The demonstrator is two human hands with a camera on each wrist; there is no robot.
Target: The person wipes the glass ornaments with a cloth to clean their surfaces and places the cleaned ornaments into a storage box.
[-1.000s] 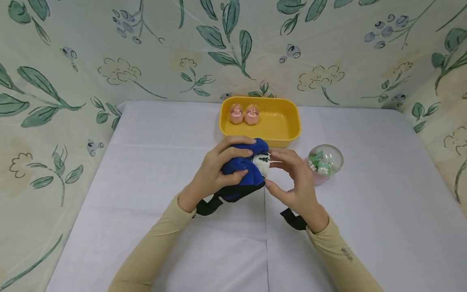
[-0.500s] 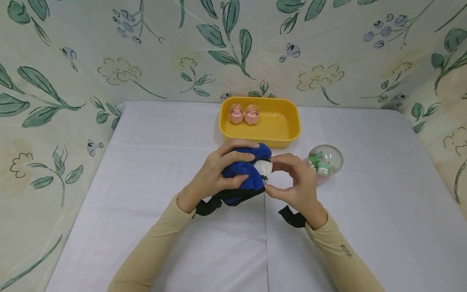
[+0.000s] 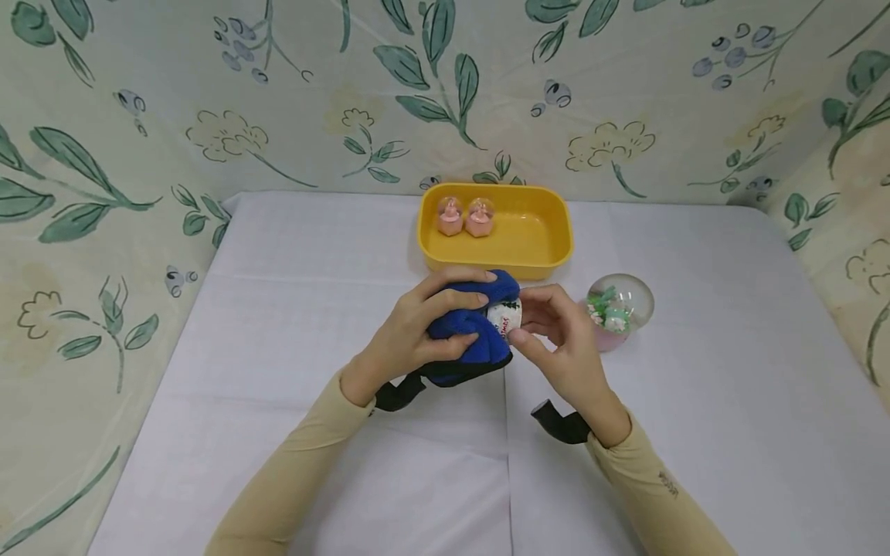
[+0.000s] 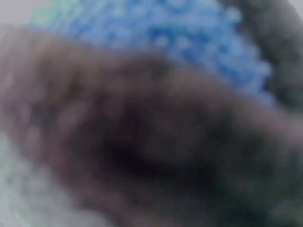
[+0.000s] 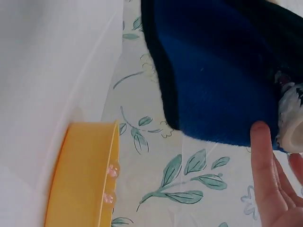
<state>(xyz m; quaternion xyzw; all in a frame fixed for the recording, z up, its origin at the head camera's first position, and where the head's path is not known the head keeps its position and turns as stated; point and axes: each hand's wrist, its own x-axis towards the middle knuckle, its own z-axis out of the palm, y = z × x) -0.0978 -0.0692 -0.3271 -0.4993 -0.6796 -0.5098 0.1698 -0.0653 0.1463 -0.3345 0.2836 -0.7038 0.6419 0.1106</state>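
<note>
Gripping blue cloth, left hand by yellow tray edge, right hand touching white object, hold unclear

I find the bench covered by a white cloth, creased, with one fold line running toward me. Directly on it I record two articles: a yellow tray near the far edge, and a pink-based snow globe, nearer me and right of the tray, not touching it.
</note>
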